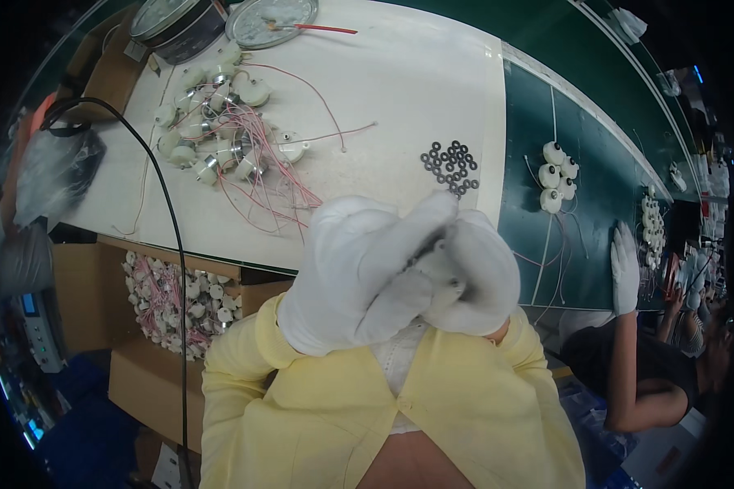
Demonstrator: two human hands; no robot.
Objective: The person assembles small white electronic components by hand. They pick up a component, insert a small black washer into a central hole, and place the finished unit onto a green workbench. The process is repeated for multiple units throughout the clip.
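My left hand [342, 265] and my right hand [489, 269], both in white gloves, meet in front of my chest at the table's near edge. The right fingers curl round a small white part [442, 273] with a dark tip, mostly hidden by the gloves. My left thumb and forefinger close in on it from the other side; whether they also pinch something small cannot be seen. Just beyond the hands lies a cluster of small black rings [451, 165]. Farther left sits a heap of white round wired motors [220, 122] with pink leads.
A tin [179, 28] and a lid with a red-handled brush [326, 29] stand at the back left. Below left is a carton of wired parts [179, 306]. A black cable [171, 204] hangs there. On the green surface are finished-looking motors [556, 177] and a co-worker's gloved hand [625, 269].
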